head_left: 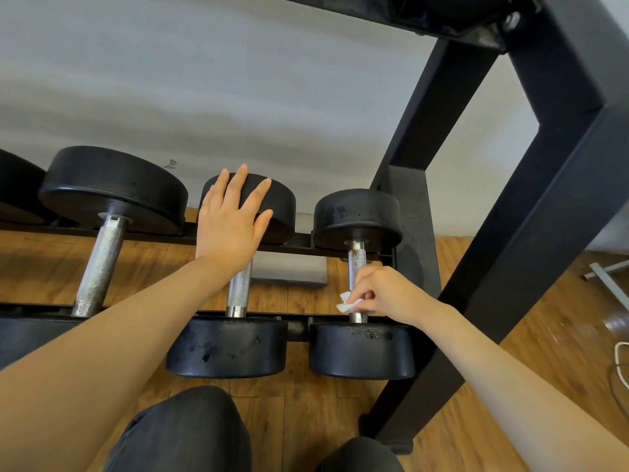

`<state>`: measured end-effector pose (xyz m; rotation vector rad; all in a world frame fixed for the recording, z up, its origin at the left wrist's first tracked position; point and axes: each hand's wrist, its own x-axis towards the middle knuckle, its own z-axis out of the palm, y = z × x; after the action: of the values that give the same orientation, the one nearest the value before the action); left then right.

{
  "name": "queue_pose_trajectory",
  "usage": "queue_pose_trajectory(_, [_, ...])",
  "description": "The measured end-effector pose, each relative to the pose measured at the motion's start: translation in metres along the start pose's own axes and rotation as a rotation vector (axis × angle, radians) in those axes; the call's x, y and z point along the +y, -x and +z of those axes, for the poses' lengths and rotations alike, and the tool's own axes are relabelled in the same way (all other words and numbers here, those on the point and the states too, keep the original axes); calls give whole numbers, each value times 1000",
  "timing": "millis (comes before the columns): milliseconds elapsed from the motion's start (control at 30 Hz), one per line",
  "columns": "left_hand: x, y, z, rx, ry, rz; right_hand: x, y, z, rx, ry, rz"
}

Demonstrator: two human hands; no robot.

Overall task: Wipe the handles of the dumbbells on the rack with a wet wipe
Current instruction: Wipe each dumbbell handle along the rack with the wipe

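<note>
Three black dumbbells lie on the low rack (pixel 299 330) with their metal handles running away from me. My right hand (pixel 383 292) pinches a small white wet wipe (pixel 347 303) against the lower part of the right dumbbell's handle (pixel 356 264). My left hand (pixel 231 219) lies flat, fingers spread, on the far head of the middle dumbbell (pixel 277 209); its knurled handle (pixel 239 287) shows below my wrist. The left dumbbell's handle (pixel 98 267) is bare, with nothing touching it.
A thick black rack upright (pixel 531 233) slants down the right side, and an upper shelf (pixel 408 15) hangs overhead. My knees (pixel 190 434) are close below the rack. Wooden floor runs beneath; a white cable (pixel 621 362) lies at far right.
</note>
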<state>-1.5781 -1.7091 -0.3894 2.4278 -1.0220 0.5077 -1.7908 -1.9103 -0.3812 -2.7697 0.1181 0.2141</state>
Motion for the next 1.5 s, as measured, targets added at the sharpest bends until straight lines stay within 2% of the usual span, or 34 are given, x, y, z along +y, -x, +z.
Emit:
queue_pose_trajectory(100, [0, 0, 0, 0, 1, 1, -1, 2, 3, -82, 0, -43])
queue_pose_trajectory(267, [-1, 0, 1, 7, 6, 3, 4, 4, 0, 21, -48, 20])
queue_pose_trajectory(400, [0, 0, 1, 8, 4, 0, 1, 7, 2, -74, -80, -4])
queue_pose_trajectory(567, [0, 1, 1, 17, 6, 9, 8, 5, -1, 57, -153, 50])
queue_pose_trajectory(733, [0, 1, 0, 26, 1, 18, 6, 3, -3, -78, -215, 73])
queue_pose_trajectory(900, [0, 1, 1, 31, 1, 18, 11, 6, -2, 37, -246, 95])
queue_pose_trajectory(1067, [1, 1, -1, 25, 3, 10, 14, 8, 0, -25, -259, 101])
queue_pose_trajectory(1233, [1, 1, 0, 25, -3, 18, 14, 9, -1, 48, -289, 137])
queue_pose_trajectory(1367, [1, 1, 0, 30, -3, 22, 14, 15, 1, -52, -292, 143])
queue_pose_trajectory(1500, [1, 2, -1, 29, 4, 17, 17, 13, 1, 48, -333, 189])
